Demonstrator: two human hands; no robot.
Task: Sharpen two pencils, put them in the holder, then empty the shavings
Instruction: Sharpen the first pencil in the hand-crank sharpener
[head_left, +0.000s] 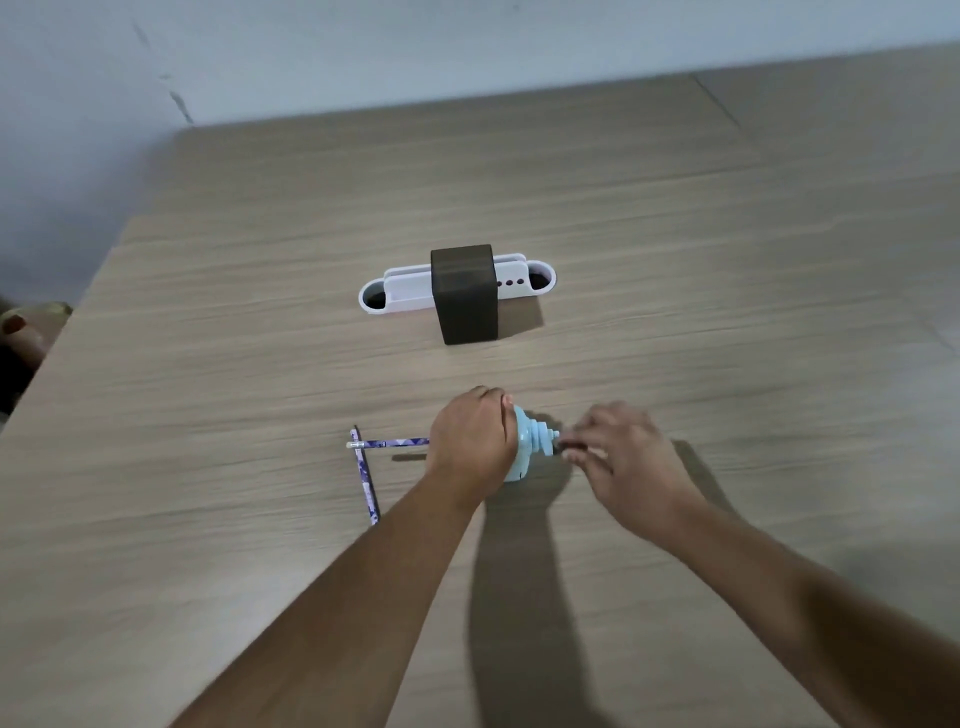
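Observation:
A light blue crank sharpener (530, 441) stands on the wooden table near the front. My left hand (470, 441) wraps around its body and holds it down. A purple patterned pencil (389, 443) sticks out level to the left of that hand, its tip end hidden by the hand. My right hand (618, 457) pinches the small dark crank handle (563, 444) on the sharpener's right side. A second purple pencil (365, 478) lies loose on the table, crossing under the first one's eraser end. The holder (410, 291), white with a dark block in the middle, stands farther back.
The table (727, 312) stretches wide to the right and back, ending at a pale wall. Its left edge runs diagonally, with some dim objects (21, 332) on the floor beyond it.

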